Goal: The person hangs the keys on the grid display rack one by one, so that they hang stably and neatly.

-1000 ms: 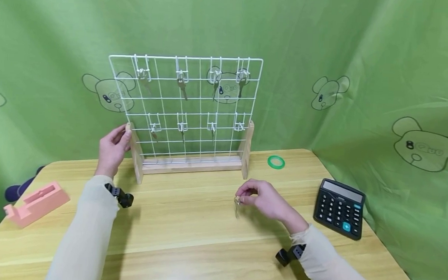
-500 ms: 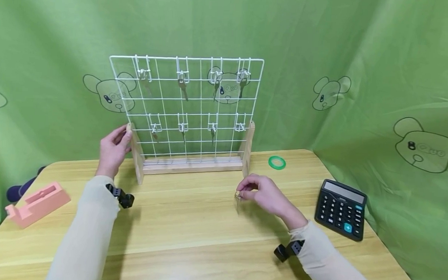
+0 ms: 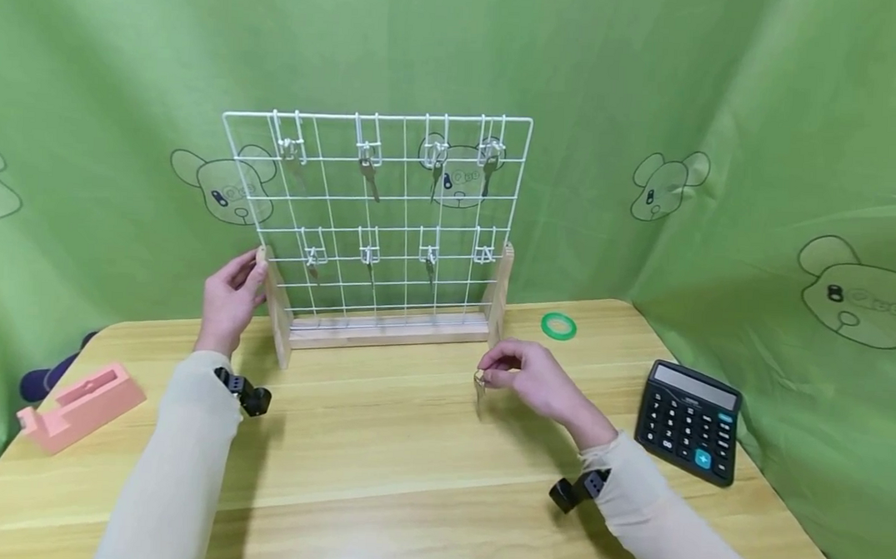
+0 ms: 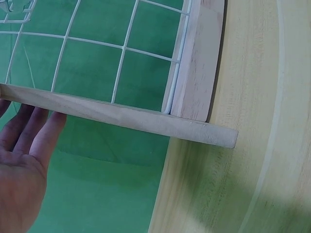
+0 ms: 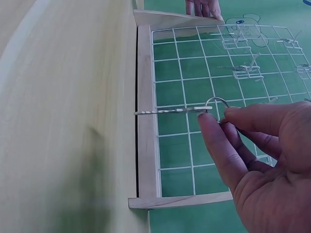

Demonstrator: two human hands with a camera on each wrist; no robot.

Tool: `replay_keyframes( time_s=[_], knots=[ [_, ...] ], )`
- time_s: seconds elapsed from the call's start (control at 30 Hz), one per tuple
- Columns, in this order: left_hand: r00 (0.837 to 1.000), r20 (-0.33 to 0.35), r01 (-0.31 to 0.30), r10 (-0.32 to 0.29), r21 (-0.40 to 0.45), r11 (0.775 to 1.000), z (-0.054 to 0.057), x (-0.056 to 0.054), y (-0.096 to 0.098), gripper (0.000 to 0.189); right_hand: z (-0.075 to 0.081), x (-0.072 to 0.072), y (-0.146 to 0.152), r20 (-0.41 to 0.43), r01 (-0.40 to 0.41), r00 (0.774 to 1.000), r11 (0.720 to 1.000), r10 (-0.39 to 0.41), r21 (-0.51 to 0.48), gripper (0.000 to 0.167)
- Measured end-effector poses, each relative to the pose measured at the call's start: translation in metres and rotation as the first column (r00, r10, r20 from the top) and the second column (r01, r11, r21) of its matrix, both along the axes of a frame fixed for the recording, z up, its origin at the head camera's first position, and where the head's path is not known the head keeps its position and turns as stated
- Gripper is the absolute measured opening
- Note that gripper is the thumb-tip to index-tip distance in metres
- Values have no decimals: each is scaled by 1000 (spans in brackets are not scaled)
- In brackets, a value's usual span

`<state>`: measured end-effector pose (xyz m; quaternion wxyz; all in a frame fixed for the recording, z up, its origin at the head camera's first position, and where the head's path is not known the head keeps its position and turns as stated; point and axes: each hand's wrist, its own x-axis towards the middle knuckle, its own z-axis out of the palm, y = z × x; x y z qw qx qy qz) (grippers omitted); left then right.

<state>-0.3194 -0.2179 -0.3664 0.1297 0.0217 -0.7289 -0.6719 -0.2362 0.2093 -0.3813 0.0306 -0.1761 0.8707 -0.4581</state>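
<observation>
My right hand (image 3: 531, 381) pinches a metal ring (image 5: 217, 100) between thumb and fingers, with a key (image 5: 170, 111) hanging from it over the table, in front of the rack's right end. At the rack's left end, my left hand (image 3: 226, 305) grips the top of the wooden side post (image 4: 121, 116), fingers behind it. The rack is a white wire grid (image 3: 405, 198) on a wooden base (image 3: 389, 332). Two rows of white hooks hang on it. Keys such as the upper one (image 3: 369, 180) dangle from most hooks; the lower right hook (image 3: 484, 253) is bare.
A green tape roll (image 3: 545, 325) lies right of the rack, and a black calculator (image 3: 688, 423) near the table's right edge. On the left sit a pink tape dispenser (image 3: 85, 405) and, behind it, a purple object (image 3: 41, 383). Green curtains surround the table.
My right hand has moved slightly forward toward the rack with the key, which swings a little. The left hand stays at the post. The whole view has shifted slightly.
</observation>
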Motion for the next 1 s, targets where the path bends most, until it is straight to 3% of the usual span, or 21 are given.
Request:
replay_keyframes(
  time_s=[0.57, 1.0],
  knots=[
    [1000, 12, -4, 5, -18, 1000, -2, -1, 0, 58, 41, -25, 3, -41, 50, 998, 999, -50, 1, 14],
    [1000, 2, -3, 3, -5, 1000, -2, -1, 0, 54, 47, -36, 1, -26, 45, 999, 998, -46, -51, 16]
  ],
)
